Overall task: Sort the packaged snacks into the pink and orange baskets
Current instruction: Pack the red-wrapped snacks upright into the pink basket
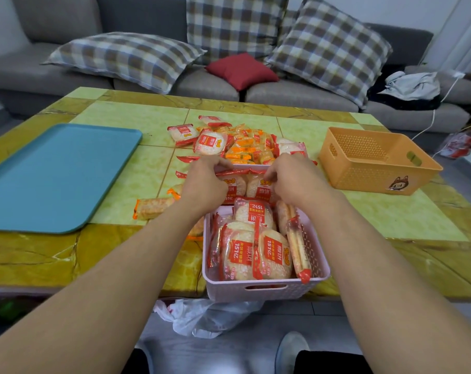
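A pink basket [266,288] stands at the table's near edge, filled with several red-and-white rice cracker packets [256,252]. Just beyond it my left hand [204,184] and my right hand [293,179] both grip red-and-white packets [245,184] lying between them, fingers curled on the packets' top edges. Behind the hands lies a loose pile of snack packets [245,147], orange ones mixed with red-and-white ones. An orange basket [377,168] with nothing visible inside sits at the right. One orange packet [153,207] lies alone to the left of my left forearm.
A teal tray [53,179] lies flat on the left of the yellow-green table [390,211]. A grey sofa with checked cushions [126,58] runs behind the table. A white plastic bag [202,317] lies on the floor under the table's near edge.
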Available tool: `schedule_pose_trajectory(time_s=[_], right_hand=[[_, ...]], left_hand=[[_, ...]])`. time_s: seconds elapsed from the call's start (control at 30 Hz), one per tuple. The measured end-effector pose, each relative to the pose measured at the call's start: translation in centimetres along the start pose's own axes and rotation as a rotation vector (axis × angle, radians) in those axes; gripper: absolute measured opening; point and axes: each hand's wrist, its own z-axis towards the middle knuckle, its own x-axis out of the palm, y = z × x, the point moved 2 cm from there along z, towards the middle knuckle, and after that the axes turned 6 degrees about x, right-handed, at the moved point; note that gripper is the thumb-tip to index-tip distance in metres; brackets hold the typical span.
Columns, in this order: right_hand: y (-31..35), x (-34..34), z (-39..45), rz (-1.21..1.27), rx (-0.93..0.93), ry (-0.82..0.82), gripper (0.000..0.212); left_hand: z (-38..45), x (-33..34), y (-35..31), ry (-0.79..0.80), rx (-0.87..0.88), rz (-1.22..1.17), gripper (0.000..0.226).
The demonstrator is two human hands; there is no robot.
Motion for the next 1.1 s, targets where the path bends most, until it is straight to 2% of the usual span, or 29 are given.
schedule_pose_trajectory(time_s=[0.1,0.2,0.3,0.5,0.63,0.8,0.93,1.03,1.1], right_hand=[[0.3,0.2,0.0,-0.102,-0.045,0.044,0.031],[0.6,1.3,0.2,-0.242,-0.101,0.169,0.026],[0.5,1.8,0.2,-0.285,-0.112,0.252,0.032],[1.0,1.2,-0.6,-0.314,-0.093,0.3,0.036],[1.4,0.4,-0.1,-0.256,-0.109,0.295,0.027],[2.0,-0.1,-1.2,-0.192,-0.159,0.493,0.027],[1.9,0.0,-1.5,-0.138,-0.162,0.44,0.026],[1.8,-1.5,-1.5,0.016,-0.129,0.413,0.024],[1.7,-3.1,-1.6,0.157,-0.091,0.329,0.023]], left_hand=[[0.1,-0.3,0.0,-0.084,0.053,0.089,0.038],[0.1,-0.2,0.1,-0.088,0.072,0.137,0.033],[0.1,-0.2,0.3,-0.084,0.072,0.136,0.027],[0.1,-0.2,0.2,-0.061,0.054,0.162,0.036],[0.0,-0.2,0.2,-0.068,0.019,0.179,0.039],[0.3,0.3,0.2,-0.092,0.036,0.165,0.032],[0.6,0.5,0.9,-0.051,0.053,0.074,0.024],[0.6,0.2,1.0,-0.073,0.111,0.025,0.013],[0.6,-0.2,0.8,-0.057,0.136,0.012,0.04]])
